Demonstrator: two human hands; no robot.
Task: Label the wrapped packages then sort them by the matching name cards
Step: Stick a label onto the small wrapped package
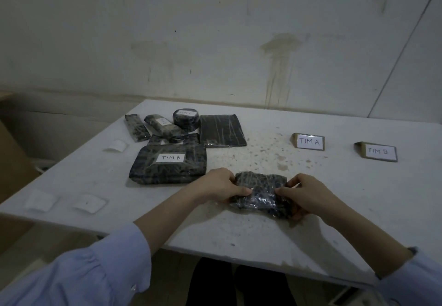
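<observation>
Small wrapped package [260, 193] — pinched between left hand [218, 186] and right hand [308, 194] fingers.

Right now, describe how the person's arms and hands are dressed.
Both hands, left hand and right hand, are bare: no gloves or rings visible. Both forearms are uncovered. Light blue shirt sleeves are pushed up towards the elbows; the left sleeve has a small white button on its gathered cuff. The right sleeve ends in a darker cuff edge.
</observation>
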